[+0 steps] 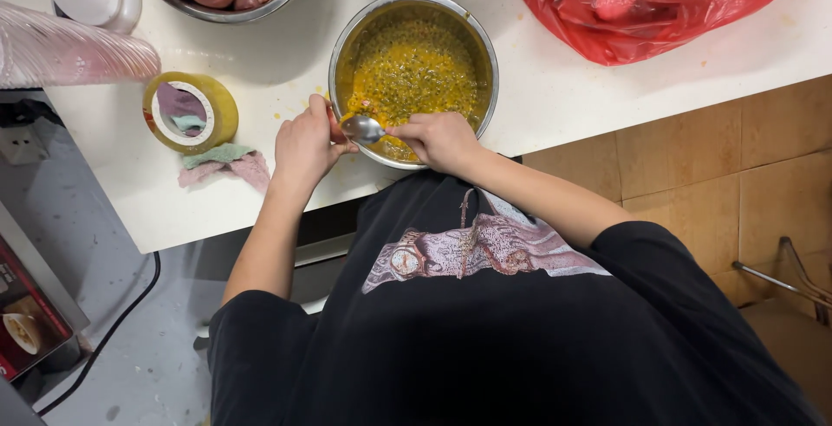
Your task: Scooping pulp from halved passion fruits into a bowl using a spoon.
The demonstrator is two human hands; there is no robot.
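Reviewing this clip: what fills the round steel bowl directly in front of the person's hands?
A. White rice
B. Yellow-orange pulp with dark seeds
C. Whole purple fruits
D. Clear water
B: the round steel bowl holds yellow-orange seeded pulp, and the right hand holds a metal spoon at the bowl's near rim, with the left hand beside it.
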